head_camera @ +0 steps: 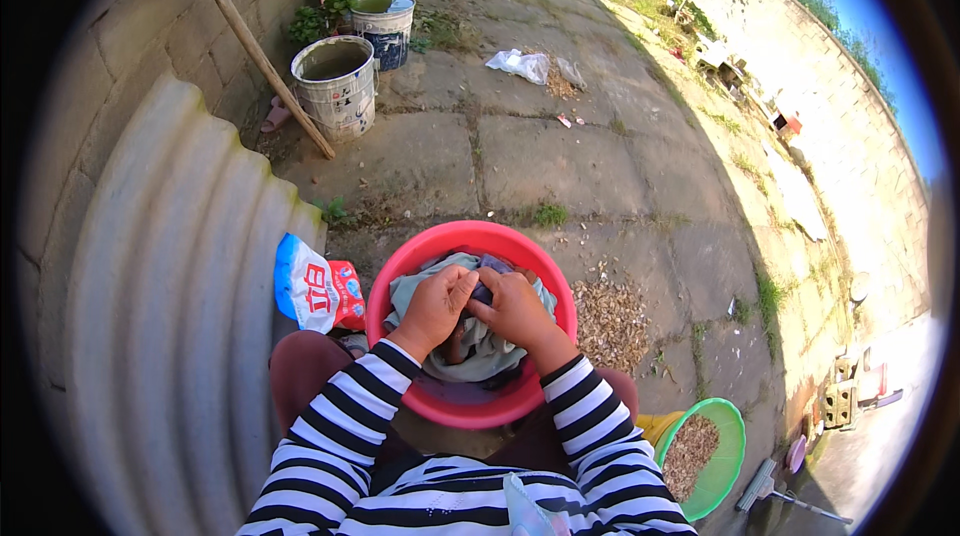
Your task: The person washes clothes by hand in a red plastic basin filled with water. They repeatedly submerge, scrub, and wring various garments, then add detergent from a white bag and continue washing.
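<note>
A red plastic basin (477, 420) stands between my knees, with wet-looking clothes in it and some murky water near its lower edge. Pale green cloth (480, 365) lies on top, with darker pieces among it. My left hand (439, 303) and my right hand (514, 307) meet over the middle of the pile, thumbs and fingertips close together. Both pinch a dark purple cloth (491, 266), part of which shows behind and between the fingers. The fingertips are partly hidden by the hands.
A detergent bag (309, 284) leans left of the basin, by a corrugated sheet (172, 296). Two buckets (335, 97) and a wooden pole (255, 48) stand at upper left. Dry shells or husks (611, 326) cover the paving to the right. A green basket (731, 461) of similar bits is at lower right.
</note>
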Available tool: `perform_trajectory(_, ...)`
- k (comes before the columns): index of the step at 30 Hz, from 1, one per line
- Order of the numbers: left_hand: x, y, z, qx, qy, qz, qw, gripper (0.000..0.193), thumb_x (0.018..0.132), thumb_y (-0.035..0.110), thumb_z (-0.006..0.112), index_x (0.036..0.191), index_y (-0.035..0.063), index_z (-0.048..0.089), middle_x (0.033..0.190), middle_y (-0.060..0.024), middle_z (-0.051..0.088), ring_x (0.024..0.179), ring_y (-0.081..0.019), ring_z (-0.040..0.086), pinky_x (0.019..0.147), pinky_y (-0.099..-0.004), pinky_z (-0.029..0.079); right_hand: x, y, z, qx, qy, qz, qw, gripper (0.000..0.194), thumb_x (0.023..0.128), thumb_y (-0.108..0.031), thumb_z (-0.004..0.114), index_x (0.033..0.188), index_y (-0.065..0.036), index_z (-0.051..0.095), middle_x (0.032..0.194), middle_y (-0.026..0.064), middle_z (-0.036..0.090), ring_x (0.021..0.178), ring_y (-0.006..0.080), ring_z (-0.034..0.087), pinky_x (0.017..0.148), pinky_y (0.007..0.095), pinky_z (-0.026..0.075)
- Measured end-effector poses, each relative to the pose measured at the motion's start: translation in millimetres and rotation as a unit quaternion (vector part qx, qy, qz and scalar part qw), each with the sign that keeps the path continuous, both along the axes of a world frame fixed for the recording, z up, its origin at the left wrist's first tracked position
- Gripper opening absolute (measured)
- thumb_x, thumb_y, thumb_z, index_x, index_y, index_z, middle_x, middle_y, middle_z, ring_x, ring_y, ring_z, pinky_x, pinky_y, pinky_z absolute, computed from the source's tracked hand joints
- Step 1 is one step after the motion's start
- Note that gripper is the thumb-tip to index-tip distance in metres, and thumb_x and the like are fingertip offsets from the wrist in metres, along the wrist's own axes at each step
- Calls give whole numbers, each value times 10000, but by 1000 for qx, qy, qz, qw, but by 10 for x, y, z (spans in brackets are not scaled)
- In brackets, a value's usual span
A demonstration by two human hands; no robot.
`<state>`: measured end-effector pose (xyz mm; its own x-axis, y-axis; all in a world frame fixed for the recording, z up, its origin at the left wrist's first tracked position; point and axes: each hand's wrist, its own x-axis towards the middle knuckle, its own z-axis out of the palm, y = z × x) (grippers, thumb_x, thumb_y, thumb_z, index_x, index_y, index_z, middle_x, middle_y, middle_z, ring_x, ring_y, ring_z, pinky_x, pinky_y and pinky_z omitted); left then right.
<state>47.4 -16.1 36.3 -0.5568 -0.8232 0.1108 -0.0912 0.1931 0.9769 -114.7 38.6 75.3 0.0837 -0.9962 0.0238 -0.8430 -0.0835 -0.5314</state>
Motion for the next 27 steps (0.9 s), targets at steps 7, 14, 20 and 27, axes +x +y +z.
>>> perform_trajectory(7,-15,-11,-91,-64,-73,0,995,392,829,209,738,1119,31,545,1014,-143,650,869,-285,660,775,-358,518,-139,-29,-62,-144,-299,-106,937,112,885,-116,674,959,-35,653,802,49,678,755,172,654,683,305,502)
perform_trajectory(14,199,-144,90,-86,-284,-150,943,270,881,231,653,997,-9,610,902,-206,649,859,-317,647,709,-401,478,-404,-7,-119,-176,-589,-231,754,115,967,-152,607,923,-47,617,788,-6,614,691,59,561,627,210,466)
perform_trajectory(20,206,-108,88,331,253,-70,906,317,1036,265,458,1252,43,523,1148,-92,629,973,-234,649,901,-391,513,-474,-119,-11,-138,-601,-209,759,148,987,-182,579,1002,-38,610,864,15,644,770,98,599,695,249,492)
perform_trajectory(27,107,-384,-341,425,358,177,812,312,979,353,561,1112,76,614,1086,-63,662,999,-195,632,902,-368,500,-278,24,-62,94,-182,7,979,322,948,-258,646,1182,-37,625,1029,50,672,945,121,624,829,271,485)
